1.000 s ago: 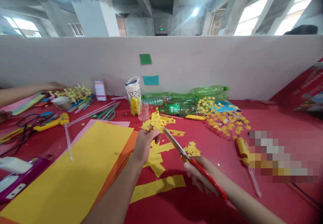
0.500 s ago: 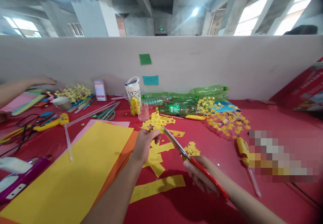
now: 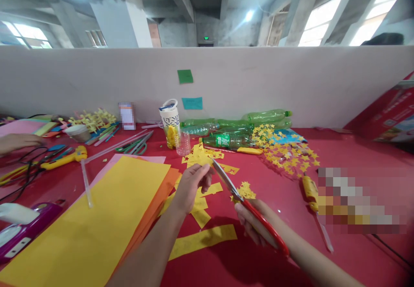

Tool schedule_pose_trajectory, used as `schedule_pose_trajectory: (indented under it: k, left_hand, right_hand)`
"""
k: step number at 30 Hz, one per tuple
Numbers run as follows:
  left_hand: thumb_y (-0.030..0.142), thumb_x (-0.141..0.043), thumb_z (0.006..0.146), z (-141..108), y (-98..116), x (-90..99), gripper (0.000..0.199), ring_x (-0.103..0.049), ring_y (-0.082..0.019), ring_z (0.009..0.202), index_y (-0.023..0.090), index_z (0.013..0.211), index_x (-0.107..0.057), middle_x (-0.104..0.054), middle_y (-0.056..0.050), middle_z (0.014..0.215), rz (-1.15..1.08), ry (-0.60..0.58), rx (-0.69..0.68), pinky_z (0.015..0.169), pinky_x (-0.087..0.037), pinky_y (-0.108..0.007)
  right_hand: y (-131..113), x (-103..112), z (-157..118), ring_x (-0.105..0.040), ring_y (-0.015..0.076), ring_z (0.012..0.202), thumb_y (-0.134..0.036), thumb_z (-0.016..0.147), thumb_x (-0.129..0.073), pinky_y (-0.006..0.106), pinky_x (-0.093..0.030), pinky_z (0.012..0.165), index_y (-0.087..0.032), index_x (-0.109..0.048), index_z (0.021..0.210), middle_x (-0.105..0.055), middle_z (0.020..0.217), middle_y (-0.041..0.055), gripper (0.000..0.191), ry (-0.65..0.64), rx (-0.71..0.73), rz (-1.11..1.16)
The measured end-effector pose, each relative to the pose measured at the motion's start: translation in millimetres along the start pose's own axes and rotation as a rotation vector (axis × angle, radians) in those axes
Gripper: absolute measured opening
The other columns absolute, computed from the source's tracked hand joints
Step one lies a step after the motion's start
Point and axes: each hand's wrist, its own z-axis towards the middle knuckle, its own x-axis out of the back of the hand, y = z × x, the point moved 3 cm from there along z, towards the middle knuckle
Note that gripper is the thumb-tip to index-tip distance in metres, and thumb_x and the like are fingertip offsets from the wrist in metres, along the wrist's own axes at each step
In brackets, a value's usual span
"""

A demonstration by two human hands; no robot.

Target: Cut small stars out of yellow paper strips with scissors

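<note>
Red-handled scissors (image 3: 233,188) are gripped in my right hand (image 3: 254,224), blades pointing up and left. Their tips touch or nearly touch a small yellow paper piece (image 3: 205,160), which my left hand (image 3: 194,188) pinches between thumb and fingers. The piece's exact outline blends into the yellow scraps behind it. Below my left hand lie cut yellow paper strips (image 3: 200,217), and a longer yellow strip (image 3: 207,240) is nearer to me. A small heap of yellow paper stars (image 3: 245,190) sits just behind my right hand.
Yellow sheets (image 3: 97,218) cover the left side. Green bottles (image 3: 236,139) and a white cup (image 3: 169,116) stand or lie along the partition. Many stars (image 3: 287,149) spread at right, near a yellow glue gun (image 3: 310,192). Another person's hand (image 3: 21,142) is at far left.
My left hand has shifted slightly right with the paper, and its fingers have turned. The scissor blades look closer together. The other person's hand has moved down and left.
</note>
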Motion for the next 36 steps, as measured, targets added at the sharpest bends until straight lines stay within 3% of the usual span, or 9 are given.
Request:
schedule_pose_trajectory:
  k: [4,9,23,36]
  left_hand:
    - [0.031,-0.052,0.078,0,1,2.2,0.022,-0.042,-0.006,0.045,0.014,0.064,-0.053,-0.051,0.002,0.05,-0.005,0.065,-0.033,0.043,-0.031,-0.019]
    - [0.028,-0.052,0.077,2,4,5.3,0.022,-0.042,-0.006,0.045,0.015,0.06,-0.048,-0.05,0.003,0.05,0.047,0.095,-0.079,0.043,-0.031,-0.019]
    - [0.026,-0.052,0.077,5,5,13.1,0.021,-0.042,-0.006,0.044,0.015,0.059,-0.051,-0.049,0.003,0.049,0.122,0.06,-0.111,0.043,-0.032,-0.02]
    - [0.026,-0.054,0.076,7,4,16.2,0.02,-0.042,-0.006,0.043,0.015,0.06,-0.052,-0.05,0.003,0.049,0.126,0.038,-0.078,0.043,-0.031,-0.02]
  right_hand:
    - [0,-2,0,-0.035,0.0036,0.026,-0.061,0.078,-0.042,0.016,-0.034,0.037,-0.018,-0.042,0.059,-0.039,0.031,-0.0088,0.047,-0.01,0.034,-0.013]
    - [-4,0,-3,-0.034,0.0047,0.028,-0.062,0.078,-0.042,0.014,-0.024,0.031,-0.018,-0.043,0.062,-0.039,0.033,-0.0082,0.047,-0.038,0.028,-0.074]
    - [-5,4,-5,-0.036,0.0049,0.032,-0.061,0.079,-0.041,0.014,-0.025,0.033,-0.017,-0.044,0.066,-0.039,0.038,-0.0078,0.045,-0.091,0.048,-0.116]
    - [-4,7,-6,-0.035,0.0043,0.026,-0.061,0.079,-0.039,0.012,-0.027,0.028,-0.018,-0.046,0.063,-0.042,0.034,-0.0077,0.047,-0.049,-0.044,-0.162]
